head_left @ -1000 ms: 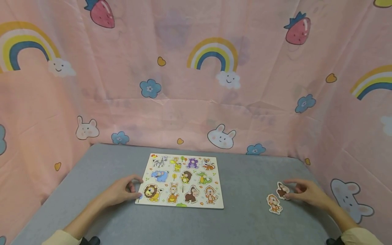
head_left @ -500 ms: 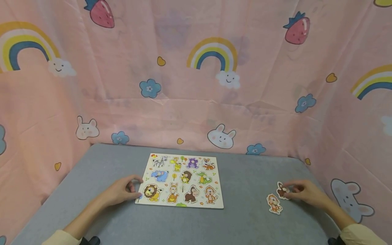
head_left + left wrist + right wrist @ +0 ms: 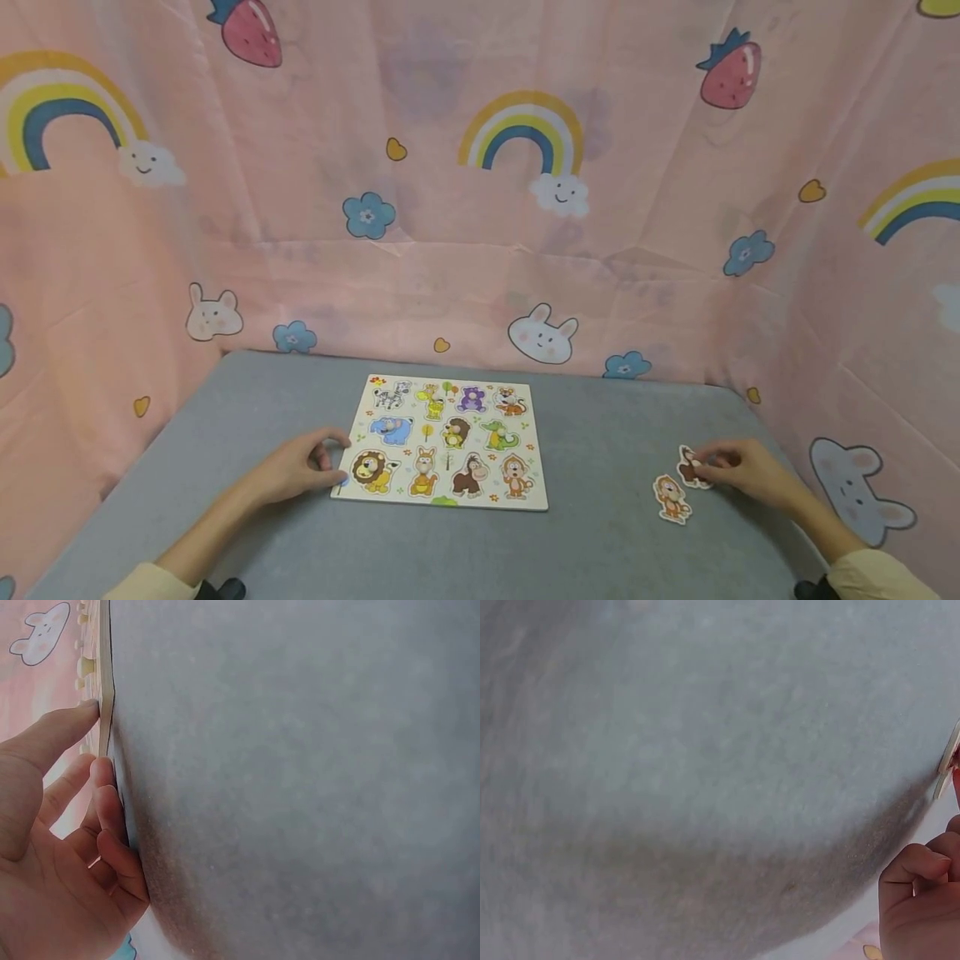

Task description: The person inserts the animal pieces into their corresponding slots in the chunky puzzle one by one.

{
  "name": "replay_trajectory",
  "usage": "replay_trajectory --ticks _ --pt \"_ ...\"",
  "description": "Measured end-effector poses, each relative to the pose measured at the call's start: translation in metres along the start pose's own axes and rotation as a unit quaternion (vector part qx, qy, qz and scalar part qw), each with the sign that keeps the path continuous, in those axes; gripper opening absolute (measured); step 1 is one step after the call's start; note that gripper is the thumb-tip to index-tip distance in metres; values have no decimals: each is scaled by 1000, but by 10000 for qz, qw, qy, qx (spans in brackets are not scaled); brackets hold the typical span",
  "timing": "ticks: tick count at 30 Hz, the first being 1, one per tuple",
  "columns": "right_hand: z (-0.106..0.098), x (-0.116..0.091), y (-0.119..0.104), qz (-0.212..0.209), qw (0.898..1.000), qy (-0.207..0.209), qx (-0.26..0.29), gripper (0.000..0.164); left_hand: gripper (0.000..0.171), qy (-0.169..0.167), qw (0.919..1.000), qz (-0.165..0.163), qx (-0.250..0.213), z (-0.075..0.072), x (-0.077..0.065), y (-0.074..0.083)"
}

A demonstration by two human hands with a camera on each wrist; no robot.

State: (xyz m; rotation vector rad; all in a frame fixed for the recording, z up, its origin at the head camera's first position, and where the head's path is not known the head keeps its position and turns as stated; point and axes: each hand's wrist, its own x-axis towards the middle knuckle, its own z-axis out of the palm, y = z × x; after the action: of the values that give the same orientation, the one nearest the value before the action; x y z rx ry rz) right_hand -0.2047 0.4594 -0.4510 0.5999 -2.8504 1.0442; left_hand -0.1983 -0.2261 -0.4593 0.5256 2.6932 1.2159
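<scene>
A white wooden animal puzzle board (image 3: pixel 447 460) lies flat on the grey table. Along its left edge, my left hand (image 3: pixel 288 469) holds the board, thumb near the front corner and index finger farther back. The left wrist view shows that thumb against the board's edge (image 3: pixel 106 675), from which knobs stick out. Over on the right, my right hand (image 3: pixel 750 473) pinches a brown gorilla puzzle piece (image 3: pixel 687 468), partly covered by the fingers. Right beside it is a monkey puzzle piece (image 3: pixel 672 500) on the table. The right wrist view catches only part of the right hand (image 3: pixel 922 900).
Grey cloth covers the table (image 3: pixel 600 542). A pink curtain (image 3: pixel 420 275) printed with rainbows and rabbits rises behind it and at both sides. The board carries several animals, including a lion (image 3: pixel 372 473), an elephant (image 3: pixel 392 431) and a crocodile (image 3: pixel 498 436).
My right fingers have shifted very slightly over the gorilla piece. The left hand, the board and the monkey piece stay where they were.
</scene>
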Motion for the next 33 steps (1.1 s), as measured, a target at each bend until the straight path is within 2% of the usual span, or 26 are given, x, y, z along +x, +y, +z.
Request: replay_trajectory --ticks 10,17,23,33 --pt "0 4 -5 505 9986 126 -57 11 43 -25 10000 47 -73 -2 -2 1" --pt "1 5 -13 696 9965 465 -29 15 43 -2 10000 3 16 -1 0 1" --pt "5 10 -33 924 9938 617 -45 22 42 -6 10000 23 1 -3 0 2" --pt "17 34 -64 881 9945 562 108 26 43 -68 9998 148 60 -4 -1 2"
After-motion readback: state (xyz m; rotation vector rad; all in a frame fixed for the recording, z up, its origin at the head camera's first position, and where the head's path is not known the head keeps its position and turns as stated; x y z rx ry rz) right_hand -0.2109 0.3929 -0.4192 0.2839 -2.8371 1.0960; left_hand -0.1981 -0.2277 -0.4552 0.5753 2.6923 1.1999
